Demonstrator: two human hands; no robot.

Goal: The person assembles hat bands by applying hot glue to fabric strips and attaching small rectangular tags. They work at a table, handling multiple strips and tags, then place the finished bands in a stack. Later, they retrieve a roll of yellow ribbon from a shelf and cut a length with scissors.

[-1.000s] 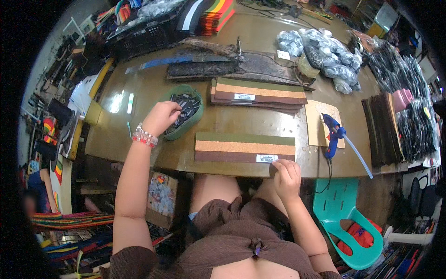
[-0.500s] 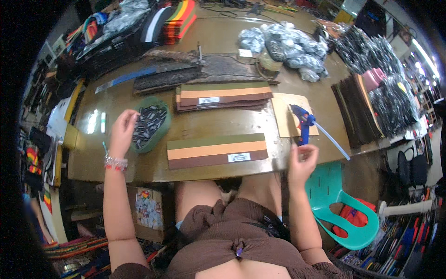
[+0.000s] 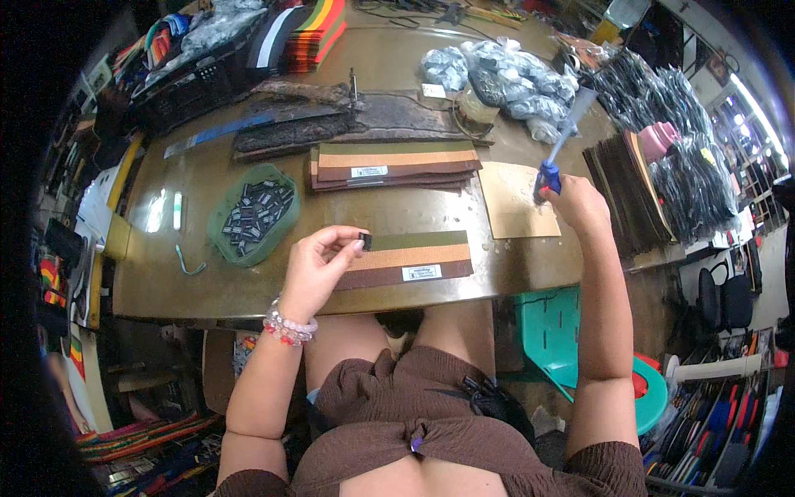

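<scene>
Cluttered table point(image 3: 414, 217): green tray point(image 3: 251, 217), striped webbing point(image 3: 406, 259), bagged bundles point(image 3: 505, 79).

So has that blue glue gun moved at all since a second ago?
Yes. The right hand lifted the glue gun off the tan board.

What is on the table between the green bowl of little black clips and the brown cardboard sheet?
In the head view, a stack of striped bands lies between the green bowl and the cardboard sheet.
</scene>
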